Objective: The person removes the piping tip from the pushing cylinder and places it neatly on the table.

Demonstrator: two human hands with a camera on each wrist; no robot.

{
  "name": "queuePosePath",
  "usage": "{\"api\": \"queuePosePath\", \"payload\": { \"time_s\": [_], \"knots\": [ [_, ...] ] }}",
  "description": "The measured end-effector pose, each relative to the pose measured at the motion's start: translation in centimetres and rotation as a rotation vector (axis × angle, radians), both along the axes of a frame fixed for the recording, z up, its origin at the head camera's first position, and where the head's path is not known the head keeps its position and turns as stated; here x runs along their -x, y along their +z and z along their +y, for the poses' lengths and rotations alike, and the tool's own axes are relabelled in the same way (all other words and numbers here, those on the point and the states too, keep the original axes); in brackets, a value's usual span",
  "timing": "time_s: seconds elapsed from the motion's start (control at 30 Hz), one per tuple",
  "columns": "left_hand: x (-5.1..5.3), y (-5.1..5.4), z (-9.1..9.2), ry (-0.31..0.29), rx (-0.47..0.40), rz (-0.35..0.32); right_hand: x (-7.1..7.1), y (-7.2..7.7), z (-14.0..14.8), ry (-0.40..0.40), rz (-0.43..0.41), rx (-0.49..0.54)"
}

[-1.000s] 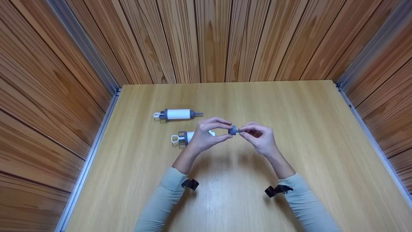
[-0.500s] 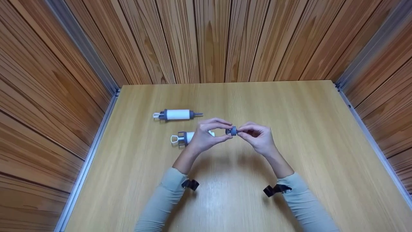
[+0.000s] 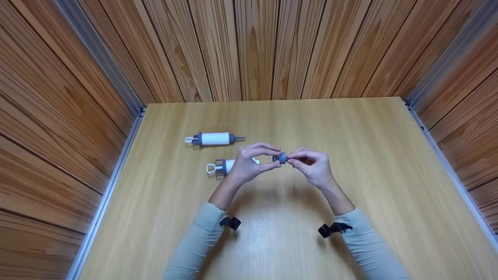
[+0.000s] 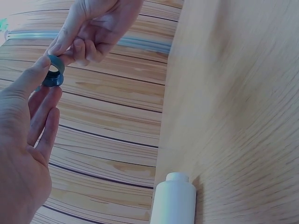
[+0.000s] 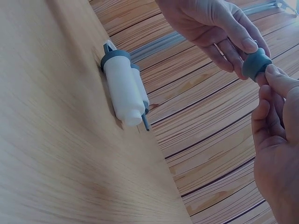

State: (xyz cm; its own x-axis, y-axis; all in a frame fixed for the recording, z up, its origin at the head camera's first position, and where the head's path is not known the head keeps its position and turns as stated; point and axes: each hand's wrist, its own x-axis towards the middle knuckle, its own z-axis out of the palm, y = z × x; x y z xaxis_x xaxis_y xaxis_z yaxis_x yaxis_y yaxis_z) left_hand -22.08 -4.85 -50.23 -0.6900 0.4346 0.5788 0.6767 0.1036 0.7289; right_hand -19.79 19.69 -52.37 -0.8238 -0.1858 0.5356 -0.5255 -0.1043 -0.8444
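Viewing remotely, I have L hand [image 3: 251,159] pinching the gray cap [image 3: 282,158] by its wide end, R hand [image 3: 313,165] clamped on its narrow tip, axis running hand-to-hand, open end facing L, w/ white bottle [image 5: 124,86] L of grip.

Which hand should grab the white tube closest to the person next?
Probably the left hand: in the head view it partly covers that white tube, while the right hand sits farther away. Both pinch the small gray part, so the left would need to let go first.
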Motion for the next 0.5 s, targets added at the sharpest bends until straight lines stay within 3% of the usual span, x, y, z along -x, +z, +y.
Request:
{"api": "queuePosePath", "payload": {
  "time_s": [0.5],
  "knots": [
    [-0.04, 0.04, -0.09, 0.013, 0.001, 0.038, 0.16, -0.03, -0.12, 0.02, 0.019, 0.002]
  ]
}}
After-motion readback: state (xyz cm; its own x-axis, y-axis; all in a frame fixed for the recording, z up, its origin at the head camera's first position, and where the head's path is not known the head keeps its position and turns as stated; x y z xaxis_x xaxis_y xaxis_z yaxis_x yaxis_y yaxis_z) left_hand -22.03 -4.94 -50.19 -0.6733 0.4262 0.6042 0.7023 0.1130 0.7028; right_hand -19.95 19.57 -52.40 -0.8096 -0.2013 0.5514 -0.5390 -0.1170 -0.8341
